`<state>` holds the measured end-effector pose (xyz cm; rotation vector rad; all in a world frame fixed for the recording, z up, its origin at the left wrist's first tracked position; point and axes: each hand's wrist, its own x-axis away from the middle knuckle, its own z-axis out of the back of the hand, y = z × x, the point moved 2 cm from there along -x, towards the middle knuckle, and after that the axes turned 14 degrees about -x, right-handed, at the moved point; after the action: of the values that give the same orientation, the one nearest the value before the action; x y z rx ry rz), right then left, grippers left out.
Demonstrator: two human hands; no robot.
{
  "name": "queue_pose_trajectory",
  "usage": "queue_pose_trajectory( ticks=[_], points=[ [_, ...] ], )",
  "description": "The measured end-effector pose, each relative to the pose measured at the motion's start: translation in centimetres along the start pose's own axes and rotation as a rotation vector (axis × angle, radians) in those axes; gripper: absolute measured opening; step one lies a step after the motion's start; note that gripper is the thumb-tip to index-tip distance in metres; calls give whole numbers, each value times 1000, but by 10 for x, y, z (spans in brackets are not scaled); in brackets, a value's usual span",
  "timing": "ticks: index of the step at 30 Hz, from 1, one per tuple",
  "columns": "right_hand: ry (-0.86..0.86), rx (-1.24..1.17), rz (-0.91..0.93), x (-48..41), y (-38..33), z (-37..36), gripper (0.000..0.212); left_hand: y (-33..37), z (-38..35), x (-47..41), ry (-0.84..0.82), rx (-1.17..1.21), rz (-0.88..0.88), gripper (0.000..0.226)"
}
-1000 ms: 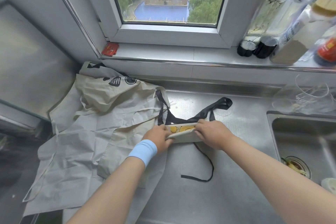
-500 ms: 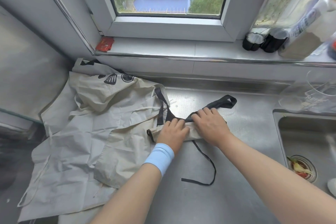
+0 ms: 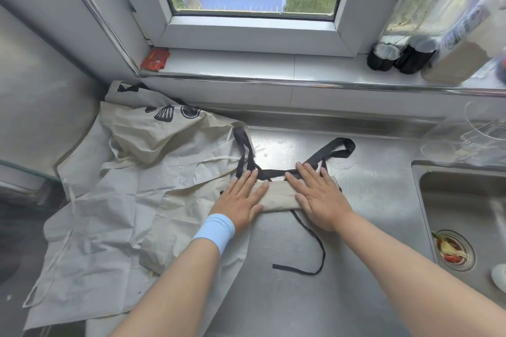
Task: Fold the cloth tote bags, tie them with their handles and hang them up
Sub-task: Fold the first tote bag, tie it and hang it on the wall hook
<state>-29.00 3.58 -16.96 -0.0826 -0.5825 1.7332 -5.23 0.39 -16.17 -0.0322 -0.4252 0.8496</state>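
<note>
L hand (image 3: 241,200) flat, fingers straight, at edge of loose tote pile (image 3: 123,200) on left, presses folded tote bag (image 3: 279,195) onto steel counter (image 3: 273,295); R hand (image 3: 319,197) likewise flat on bag's right end; black handles (image 3: 321,153) trail out; sink (image 3: 465,200) far right.

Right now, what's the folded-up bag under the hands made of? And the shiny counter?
The folded bag looks like unbleached cotton or canvas: beige, matte and softly creased. Its handles seem to be woven black tape, flat and limp. The counter looks like stainless steel: grey, with a reflective sheen and a fine embossed dot pattern near the back.
</note>
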Motion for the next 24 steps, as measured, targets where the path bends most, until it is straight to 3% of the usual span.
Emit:
queue_pose_trajectory(
  ticks=[5, 9, 11, 15, 19, 24],
  points=[
    [42, -70, -21, 1, -5, 9, 54, -12, 9, 13, 111, -99, 73, 52],
    [278, 43, 202, 8, -28, 22, 21, 0, 23, 14, 120, -105, 124, 50],
    [239, 73, 223, 10, -34, 20, 13, 0, 28, 13, 69, -5, 152, 57],
    [125, 122, 138, 10, -28, 18, 37, -3, 30, 18, 111, 82, 124, 64],
    [163, 181, 119, 8, -30, 21, 30, -9, 23, 16, 102, 139, 140, 46],
    [95, 37, -40, -5, -21, 29, 37, -16, 24, 7, 59, 263, 245, 32]
  ],
)
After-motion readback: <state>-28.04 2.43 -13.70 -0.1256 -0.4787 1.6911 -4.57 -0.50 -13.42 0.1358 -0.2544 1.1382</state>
